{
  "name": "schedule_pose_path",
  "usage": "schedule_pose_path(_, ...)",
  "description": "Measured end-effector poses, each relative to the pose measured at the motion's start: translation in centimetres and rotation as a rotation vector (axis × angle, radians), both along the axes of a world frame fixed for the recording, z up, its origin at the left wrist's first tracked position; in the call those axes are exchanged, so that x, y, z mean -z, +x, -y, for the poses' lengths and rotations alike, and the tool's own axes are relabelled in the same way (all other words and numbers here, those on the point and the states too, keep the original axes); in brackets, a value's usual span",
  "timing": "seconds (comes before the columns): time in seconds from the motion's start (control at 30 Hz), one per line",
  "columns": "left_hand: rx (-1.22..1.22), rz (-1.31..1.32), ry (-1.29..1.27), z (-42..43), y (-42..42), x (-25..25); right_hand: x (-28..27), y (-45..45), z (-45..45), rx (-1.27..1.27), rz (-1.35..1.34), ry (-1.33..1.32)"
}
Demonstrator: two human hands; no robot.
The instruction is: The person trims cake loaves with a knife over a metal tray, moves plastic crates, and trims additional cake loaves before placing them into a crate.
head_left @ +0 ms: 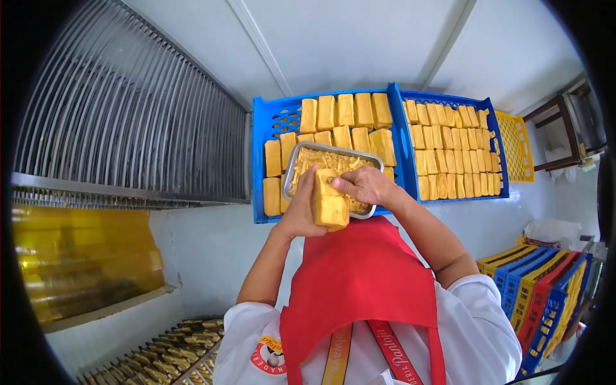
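Note:
My left hand (pixel 299 210) is wrapped round a yellow-orange, brick-shaped loaf (pixel 331 212), held tilted over a metal tray (pixel 290 169). Curled fingers of my right hand (pixel 370 187) press at the loaf's upper end, thumb against its face. A small dark spot shows by the thumb tip; whatever those fingers grip is too small to make out. Thin yellow trimmings (pixel 324 158) fill the tray. Beneath it, a blue crate (pixel 258 128) holds rows of similar loaves (pixel 345 110), and the tray hides part of them.
Right of this crate stands a second blue crate (pixel 506 186) of smaller loaves, with a yellow crate (pixel 518 144) beyond. A metal slatted rack (pixel 128 109) rises at left. Stacked coloured crates (pixel 536 301) are at lower right, loaf tins (pixel 160 359) at lower left.

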State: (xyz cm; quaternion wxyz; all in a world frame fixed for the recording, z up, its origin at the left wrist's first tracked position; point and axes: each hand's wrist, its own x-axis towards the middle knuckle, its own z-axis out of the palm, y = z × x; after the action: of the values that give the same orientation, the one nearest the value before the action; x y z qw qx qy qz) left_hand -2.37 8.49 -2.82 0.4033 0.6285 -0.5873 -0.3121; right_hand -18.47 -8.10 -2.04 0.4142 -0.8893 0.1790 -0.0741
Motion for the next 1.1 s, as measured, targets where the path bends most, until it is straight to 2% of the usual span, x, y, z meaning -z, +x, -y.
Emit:
schedule_pose_path(0.07,-0.011,0.021,-0.025,0.2,0.2,0.4,-2.0,0.5,0.3,-0.063,-0.364,0.060)
schedule_pose_path(0.1,-0.021,0.039,-0.048,0.3,0.3,0.7,-1.7,0.6,0.6,-0.064,-0.361,0.057)
schedule_pose_path(0.17,-0.067,0.074,-0.083,0.8,0.6,1.2,0.0,0.8,1.2,0.043,-0.353,0.307)
schedule_pose_path(0.2,-0.111,0.106,-0.115,1.0,0.8,1.4,0.8,0.8,1.3,0.040,-0.350,0.305)
schedule_pose_path(0.27,-0.129,0.104,-0.115,1.4,1.4,1.8,2.3,0.7,1.6,0.158,-0.203,0.148)
schedule_pose_path(0.33,-0.146,0.100,-0.113,1.5,1.6,2.4,1.4,0.3,1.1,0.152,-0.157,0.189)
schedule_pose_path(0.4,-0.235,0.095,-0.137,1.8,1.7,2.6,1.6,0.2,0.8,0.104,-0.092,0.084)
schedule_pose_path(0.6,-0.277,0.171,-0.181,2.5,2.0,2.4,1.3,0.2,0.3,0.086,-0.053,-0.088)
schedule_pose_path(0.7,-0.249,0.210,-0.175,2.7,2.2,2.3,1.1,0.1,1.0,0.011,-0.129,-0.115)
schedule_pose_path(0.83,-0.218,0.187,-0.148,3.1,2.3,2.1,2.2,-0.1,1.5,-0.018,-0.100,-0.092)
schedule_pose_path(0.9,-0.267,0.250,-0.210,3.5,1.8,2.0,2.2,0.1,1.2,0.024,-0.141,0.118)
schedule_pose_path(0.93,-0.266,0.249,-0.210,3.7,1.5,2.0,2.2,0.3,1.1,0.025,-0.142,0.118)
schedule_pose_path(1.0,-0.383,0.399,-0.181,3.9,1.0,1.9,2.1,0.6,0.9,0.095,-0.364,0.227)
schedule_pose_path(1.03,-0.381,0.399,-0.181,3.9,0.9,2.1,2.2,0.7,1.0,0.096,-0.364,0.228)
schedule_pose_path(1.1,-0.412,0.433,-0.179,3.9,0.7,3.3,2.9,0.9,1.4,0.175,-0.558,0.668)
